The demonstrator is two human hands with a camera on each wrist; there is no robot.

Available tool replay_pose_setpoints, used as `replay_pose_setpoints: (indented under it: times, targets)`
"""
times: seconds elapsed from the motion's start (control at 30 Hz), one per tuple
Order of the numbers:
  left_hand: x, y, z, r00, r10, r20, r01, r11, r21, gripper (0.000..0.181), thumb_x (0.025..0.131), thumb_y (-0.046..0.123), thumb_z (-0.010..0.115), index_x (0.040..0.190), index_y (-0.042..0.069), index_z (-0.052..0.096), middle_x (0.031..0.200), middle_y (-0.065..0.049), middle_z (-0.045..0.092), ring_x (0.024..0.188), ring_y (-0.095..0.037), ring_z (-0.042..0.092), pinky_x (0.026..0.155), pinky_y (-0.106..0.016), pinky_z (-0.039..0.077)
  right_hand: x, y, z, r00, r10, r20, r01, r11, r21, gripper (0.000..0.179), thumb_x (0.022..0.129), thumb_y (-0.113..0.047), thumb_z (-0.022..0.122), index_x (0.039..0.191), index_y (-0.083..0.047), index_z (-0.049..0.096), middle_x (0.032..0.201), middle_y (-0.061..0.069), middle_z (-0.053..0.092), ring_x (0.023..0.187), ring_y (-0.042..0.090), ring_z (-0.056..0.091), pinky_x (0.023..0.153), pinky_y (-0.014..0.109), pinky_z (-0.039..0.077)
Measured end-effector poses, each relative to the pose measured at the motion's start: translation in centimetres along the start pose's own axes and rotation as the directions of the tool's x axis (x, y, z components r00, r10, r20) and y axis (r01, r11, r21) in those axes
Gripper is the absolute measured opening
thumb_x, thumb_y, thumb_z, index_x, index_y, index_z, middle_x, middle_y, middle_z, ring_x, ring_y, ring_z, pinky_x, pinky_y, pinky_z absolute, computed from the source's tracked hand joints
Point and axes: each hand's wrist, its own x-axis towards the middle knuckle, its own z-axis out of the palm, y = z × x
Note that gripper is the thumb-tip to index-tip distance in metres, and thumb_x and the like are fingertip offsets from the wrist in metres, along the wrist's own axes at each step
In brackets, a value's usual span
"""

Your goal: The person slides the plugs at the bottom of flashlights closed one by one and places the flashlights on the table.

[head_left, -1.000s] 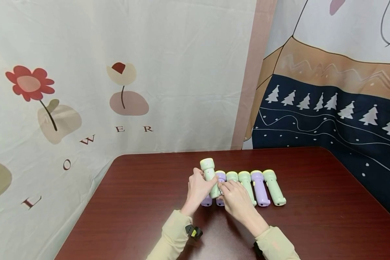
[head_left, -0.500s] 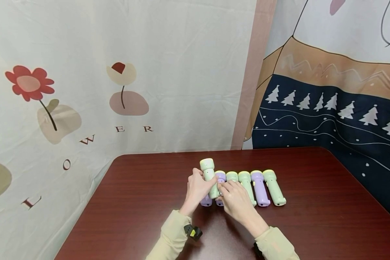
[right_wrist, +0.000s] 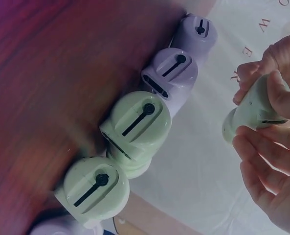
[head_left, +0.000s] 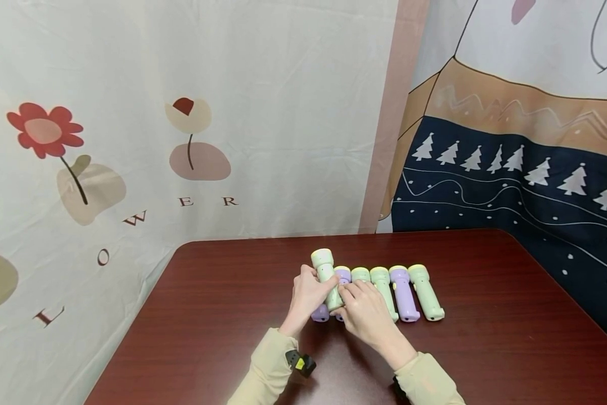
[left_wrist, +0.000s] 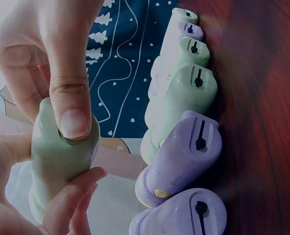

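My left hand (head_left: 305, 295) grips a pale green flashlight (head_left: 324, 270) with a pale yellow rim, tilted above the left end of a row. My right hand (head_left: 369, 318) is at its tail end. In the left wrist view, the right thumb (left_wrist: 75, 117) presses the tail while the other fingers curl close beside it. The right wrist view shows both hands around the flashlight (right_wrist: 255, 105). Below it lie a purple flashlight (head_left: 320, 315), partly hidden, and a second purple one (head_left: 342, 274), partly covered by the hands.
The row continues right with two green flashlights (head_left: 360, 274), a purple one (head_left: 406, 295) and a green one (head_left: 428, 295), on a dark red wooden table (head_left: 222, 315). A printed flower curtain (head_left: 283, 112) and a navy tree-patterned cloth (head_left: 485, 185) hang behind.
The held flashlight has dipped very slightly, and my right fingertips have shifted a little at its tail. The row of flashlights stays put.
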Motion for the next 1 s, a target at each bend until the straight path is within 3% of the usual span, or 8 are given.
replay_pose_setpoints:
  times: [0.33, 0.53, 0.67, 0.8, 1.0]
  targets:
    - [0.4, -0.5, -0.5, 1.000, 0.003, -0.015, -0.003, 1.000, 0.026, 0.050, 0.071, 0.042, 0.077, 0.089, 0.003, 0.051, 0.075, -0.006, 0.057, 0.068, -0.017, 0.054, 0.058, -0.025, 0.042, 0.1, -0.2, 0.6, 1.000, -0.005, 0.027, 0.006, 1.000, -0.007, 0.048, 0.064, -0.039, 0.084, 0.093, -0.006, 0.064, 0.087, 0.005, 0.068, 0.080, 0.021, 0.061, 0.072, 0.033, 0.049]
    - [1.0, -1.5, -1.1, 1.000, 0.017, -0.015, -0.016, 0.998, 0.066, 0.049, 0.071, 0.041, 0.077, 0.088, 0.002, 0.051, 0.075, -0.006, 0.055, 0.067, -0.018, 0.053, 0.058, -0.026, 0.041, 0.1, -0.7, 1.1, 0.987, 0.041, 0.153, -0.041, 0.999, -0.001, 0.053, 0.072, -0.046, 0.077, 0.104, -0.007, 0.065, 0.095, 0.005, 0.067, 0.089, 0.023, 0.061, 0.075, 0.036, 0.049]
    - [1.6, -2.3, -1.5, 1.000, 0.023, 0.000, -0.023, 0.992, 0.121, 0.047, 0.072, 0.038, 0.077, 0.088, 0.002, 0.051, 0.074, -0.007, 0.056, 0.066, -0.020, 0.053, 0.058, -0.028, 0.041, -0.2, -1.0, 1.7, 0.960, 0.059, 0.275, -0.076, 0.996, 0.049, 0.054, 0.078, -0.045, 0.071, 0.116, -0.007, 0.063, 0.111, 0.008, 0.067, 0.101, 0.025, 0.061, 0.082, 0.040, 0.051]
    - [2.2, -2.9, -1.9, 1.000, 0.010, 0.005, -0.010, 0.985, 0.173, 0.047, 0.072, 0.037, 0.077, 0.088, 0.001, 0.052, 0.073, -0.008, 0.056, 0.065, -0.022, 0.054, 0.058, -0.032, 0.043, -0.4, -1.1, 1.8, 0.914, 0.038, 0.403, -0.091, 0.989, 0.113, 0.055, 0.084, -0.042, 0.067, 0.126, -0.008, 0.059, 0.129, 0.013, 0.061, 0.114, 0.031, 0.059, 0.090, 0.047, 0.049]
    - [2.8, -3.8, -2.0, 1.000, -0.012, -0.009, 0.014, 0.969, 0.247, 0.047, 0.074, 0.036, 0.077, 0.090, -0.001, 0.054, 0.076, -0.013, 0.059, 0.071, -0.033, 0.062, 0.063, -0.040, 0.050, -0.4, -1.3, 1.6, 0.865, -0.014, 0.501, -0.063, 0.989, 0.136, 0.051, 0.086, -0.042, 0.064, 0.128, -0.012, 0.060, 0.136, 0.016, 0.055, 0.123, 0.034, 0.055, 0.097, 0.049, 0.045]
